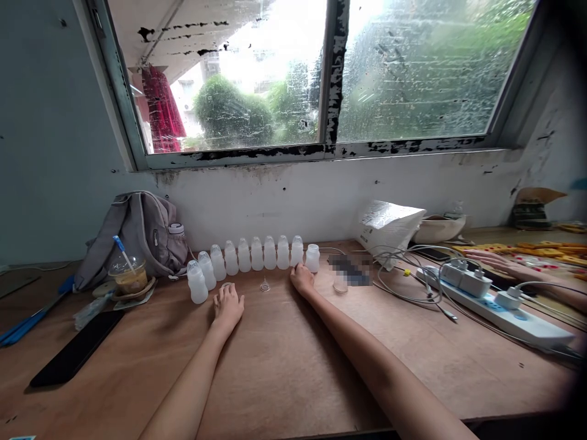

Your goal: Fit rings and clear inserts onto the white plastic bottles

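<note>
Between backpack and power strip, bottles stand by the left hand and right hand, grips unclear.

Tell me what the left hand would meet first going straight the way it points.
Likely the fourth baby bottle from the left in the row, just beyond the left hand; perhaps the fifth, as depth and exact heading are unclear.
</note>
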### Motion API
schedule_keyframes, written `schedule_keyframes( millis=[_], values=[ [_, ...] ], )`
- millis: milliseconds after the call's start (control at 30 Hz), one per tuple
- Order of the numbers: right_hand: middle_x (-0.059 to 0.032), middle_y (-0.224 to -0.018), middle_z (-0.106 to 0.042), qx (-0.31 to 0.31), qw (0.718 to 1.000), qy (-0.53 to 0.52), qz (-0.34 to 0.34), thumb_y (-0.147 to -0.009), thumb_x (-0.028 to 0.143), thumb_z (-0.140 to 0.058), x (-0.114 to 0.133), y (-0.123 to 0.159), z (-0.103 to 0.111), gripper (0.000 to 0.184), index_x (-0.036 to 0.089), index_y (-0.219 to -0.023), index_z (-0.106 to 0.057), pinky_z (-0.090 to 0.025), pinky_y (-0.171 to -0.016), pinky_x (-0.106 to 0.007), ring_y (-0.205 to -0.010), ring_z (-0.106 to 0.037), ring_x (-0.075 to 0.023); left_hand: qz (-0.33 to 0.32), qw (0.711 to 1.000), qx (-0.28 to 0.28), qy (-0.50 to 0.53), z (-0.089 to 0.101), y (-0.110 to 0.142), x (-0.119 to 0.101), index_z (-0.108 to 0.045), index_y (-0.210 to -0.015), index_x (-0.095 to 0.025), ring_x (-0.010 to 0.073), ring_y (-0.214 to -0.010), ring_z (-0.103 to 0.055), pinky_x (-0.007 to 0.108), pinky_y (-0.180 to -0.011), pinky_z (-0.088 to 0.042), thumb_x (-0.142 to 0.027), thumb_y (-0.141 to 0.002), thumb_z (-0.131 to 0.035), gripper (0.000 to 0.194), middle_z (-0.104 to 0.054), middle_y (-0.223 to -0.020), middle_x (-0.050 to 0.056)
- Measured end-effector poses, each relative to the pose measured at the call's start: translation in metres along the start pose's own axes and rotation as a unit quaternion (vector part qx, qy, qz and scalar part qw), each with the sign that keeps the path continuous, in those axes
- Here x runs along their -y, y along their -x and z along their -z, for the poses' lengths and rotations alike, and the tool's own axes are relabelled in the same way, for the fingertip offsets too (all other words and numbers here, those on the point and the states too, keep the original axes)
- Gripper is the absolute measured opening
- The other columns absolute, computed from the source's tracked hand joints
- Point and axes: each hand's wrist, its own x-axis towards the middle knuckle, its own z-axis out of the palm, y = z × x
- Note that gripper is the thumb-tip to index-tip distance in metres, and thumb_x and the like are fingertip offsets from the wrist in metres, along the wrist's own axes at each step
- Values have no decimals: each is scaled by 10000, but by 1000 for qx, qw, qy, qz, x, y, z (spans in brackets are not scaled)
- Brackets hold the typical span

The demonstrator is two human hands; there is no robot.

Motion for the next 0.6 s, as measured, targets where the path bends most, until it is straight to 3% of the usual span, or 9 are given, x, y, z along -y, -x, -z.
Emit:
schedule_keyframes(
  millis=[100,267,433,600],
  values=[
    [-119,-949,-578,17,996,-18,91,-837,228,-321,13,19,-5,241,136,-918,-529,-332,-711,-274,-865,-533,-186,-27,999,-5,26,-1,0,0,-452,-1112,-142,273,-1069,-406,413,-860,-317,-281,-781,-401,362,-517,-1128,135],
    [-40,-987,-549,55,974,-41,214,-757,144,-421,32,43,-19,218,202,-936,-532,-309,-741,-243,-916,-476,-149,-141,984,-18,109,2,1,-7,-496,-1053,-206,203,-1001,-454,333,-857,-334,-245,-784,-417,284,-570,-1037,56],
    [-67,-950,-538,50,972,-47,224,-759,238,-452,39,48,-23,177,178,-906,-531,-309,-740,-283,-916,-448,-188,-135,984,-34,107,3,3,-9,-504,-1048,-197,210,-1000,-445,332,-851,-338,-255,-765,-461,292,-543,-1058,61],
    [-59,-913,-534,33,970,-58,234,-771,291,-456,35,57,-12,165,182,-876,-522,-313,-736,-278,-881,-451,-176,-127,988,-7,93,1,3,-6,-548,-912,-202,210,-967,-453,324,-807,-361,-295,-763,-475,190,-543,-994,57]
  ],
)
